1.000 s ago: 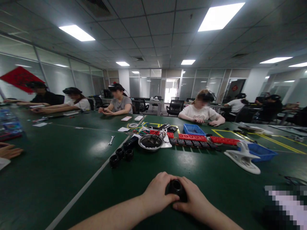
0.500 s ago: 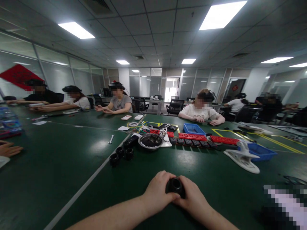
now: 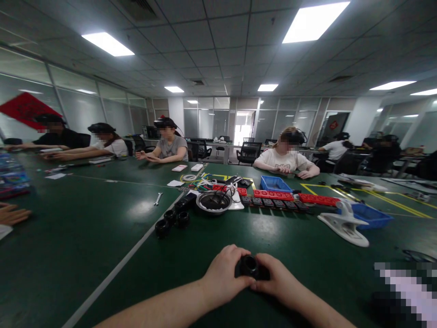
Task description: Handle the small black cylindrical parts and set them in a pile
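A black round part [image 3: 249,265] with a hole in its top stands upright near the front middle of the green table [image 3: 112,228]. My left hand [image 3: 227,272] wraps round its left side, thumb in front and fingers behind. On its right side my right hand [image 3: 275,279] grips it with thumb and fingers, and a dark gap shows between the palm and the part. Both thumbs nearly meet at the front. Several similar black parts [image 3: 161,228] stand further off to the left.
Beyond my hands are a metal bowl [image 3: 213,202] with cables, red strips [image 3: 273,195], blue trays [image 3: 276,184] and a white stand [image 3: 344,228]. A wrench [image 3: 158,199] lies to the left. Another person's hand [image 3: 13,214] rests at the left edge. People sit across the table.
My right hand has shifted slightly to the right, its palm further from the black part. My left hand stays round the part almost unchanged.
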A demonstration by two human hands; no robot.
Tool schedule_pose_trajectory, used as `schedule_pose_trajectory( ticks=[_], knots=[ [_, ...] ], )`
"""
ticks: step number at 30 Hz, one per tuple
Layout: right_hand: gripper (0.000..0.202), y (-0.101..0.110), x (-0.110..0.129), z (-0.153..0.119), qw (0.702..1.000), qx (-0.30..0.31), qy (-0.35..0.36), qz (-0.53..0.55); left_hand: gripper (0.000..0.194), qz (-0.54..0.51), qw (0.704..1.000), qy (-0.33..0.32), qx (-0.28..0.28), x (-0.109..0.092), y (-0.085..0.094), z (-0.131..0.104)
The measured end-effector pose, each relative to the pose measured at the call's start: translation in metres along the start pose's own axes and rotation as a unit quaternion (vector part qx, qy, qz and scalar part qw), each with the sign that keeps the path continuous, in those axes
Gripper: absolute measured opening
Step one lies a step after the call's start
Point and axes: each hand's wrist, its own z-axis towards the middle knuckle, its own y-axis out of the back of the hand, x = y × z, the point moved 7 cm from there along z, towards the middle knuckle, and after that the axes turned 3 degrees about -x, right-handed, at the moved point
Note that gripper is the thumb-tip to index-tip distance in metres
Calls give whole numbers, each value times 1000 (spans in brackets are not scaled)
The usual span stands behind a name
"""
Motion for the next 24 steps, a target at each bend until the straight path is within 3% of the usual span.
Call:
schedule_pose_trajectory(
  ticks=[4,7,12,15,18,21,24],
  knots=[
    [19,-1,8,-3,990,-66,-41,-121,42,5,999,16,-32,4,2,1],
    [21,2,16,-5,984,-81,-38,-155,42,5,999,10,-30,4,3,2],
    [45,3,17,-5,1000,1,24,-8,45,-1,999,-45,23,-2,2,4],
    [31,4,13,-4,996,57,30,67,46,-2,998,-53,28,-3,4,5],
    [23,1,8,-2,992,69,9,102,45,4,999,-43,30,-2,3,4],
    [21,-3,5,0,998,29,-26,58,44,12,999,-24,19,-1,2,4],
    [22,-1,9,-1,996,-43,-33,-70,42,20,1000,-11,4,1,2,3]
  ],
)
